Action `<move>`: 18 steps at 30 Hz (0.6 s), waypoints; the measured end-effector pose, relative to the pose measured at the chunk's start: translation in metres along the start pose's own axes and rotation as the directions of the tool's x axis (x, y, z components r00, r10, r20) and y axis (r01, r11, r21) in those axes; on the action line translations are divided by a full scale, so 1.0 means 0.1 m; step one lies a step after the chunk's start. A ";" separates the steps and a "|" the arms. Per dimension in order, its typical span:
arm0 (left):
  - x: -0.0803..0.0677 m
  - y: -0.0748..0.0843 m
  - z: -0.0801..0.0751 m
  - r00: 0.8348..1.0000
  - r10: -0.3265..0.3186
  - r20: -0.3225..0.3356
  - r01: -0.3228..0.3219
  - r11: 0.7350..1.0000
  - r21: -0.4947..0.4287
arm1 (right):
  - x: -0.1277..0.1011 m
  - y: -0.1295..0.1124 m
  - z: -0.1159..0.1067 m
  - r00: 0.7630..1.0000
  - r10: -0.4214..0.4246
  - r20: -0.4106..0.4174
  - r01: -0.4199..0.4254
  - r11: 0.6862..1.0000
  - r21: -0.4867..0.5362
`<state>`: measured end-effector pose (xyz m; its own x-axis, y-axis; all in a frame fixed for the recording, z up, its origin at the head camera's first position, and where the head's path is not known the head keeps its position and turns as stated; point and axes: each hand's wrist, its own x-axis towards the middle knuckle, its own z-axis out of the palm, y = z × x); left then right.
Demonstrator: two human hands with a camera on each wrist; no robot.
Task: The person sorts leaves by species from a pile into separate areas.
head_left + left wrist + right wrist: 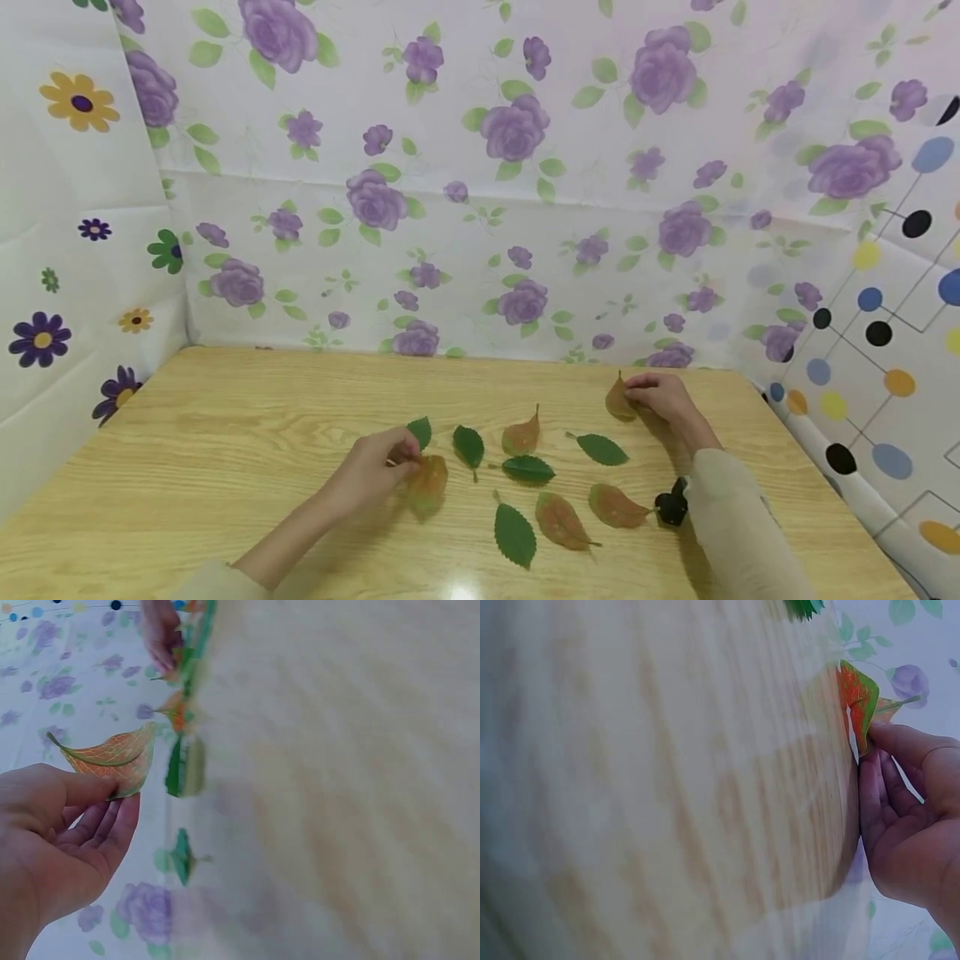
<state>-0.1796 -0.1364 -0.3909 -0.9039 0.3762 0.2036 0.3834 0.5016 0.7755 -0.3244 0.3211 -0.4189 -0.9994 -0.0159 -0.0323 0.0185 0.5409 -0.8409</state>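
Left hand (pixel 371 475): pinches thin orange-green leaf (pixel 429 490), nine o'clock of serrated dark-green leaf (pixel 528 469). Right hand (pixel 663 396), well apart: pinches thin russet leaf (pixel 617 403), two o'clock of same. Apparent step: positioning; next calls for gentle release.

Head view looks down; nearer wrist views share the tabletop (pixel 247 425).

orange-green leaf (pixel 429 485), red-orange leaf (pixel 618 403), both pinched
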 end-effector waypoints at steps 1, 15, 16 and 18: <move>0.03 0.03 0.00 1.000 -0.002 -0.004 0.002 1.000 -0.015 | 0.00 0.00 -0.01 1.000 0.002 -0.002 -0.002 1.000 0.002; 0.69 0.31 0.26 0.994 -0.095 -0.048 0.076 0.949 -0.307 | 0.00 0.03 0.01 0.999 -0.051 -0.004 0.051 0.999 0.000; 0.76 0.34 0.30 0.994 -0.097 -0.051 0.077 0.947 -0.313 | 0.01 0.04 0.01 0.998 -0.054 -0.006 0.054 0.999 -0.002; 0.89 0.40 0.37 0.993 -0.102 -0.053 0.080 0.946 -0.315 | 0.01 0.04 0.01 0.998 -0.058 -0.016 0.058 0.998 -0.002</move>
<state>-0.2378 -0.0543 -0.3637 -0.9469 0.2817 0.1547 0.2304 0.2595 0.9379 -0.3256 0.3222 -0.4231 -0.9991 -0.0336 0.0253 -0.0395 0.5404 -0.8405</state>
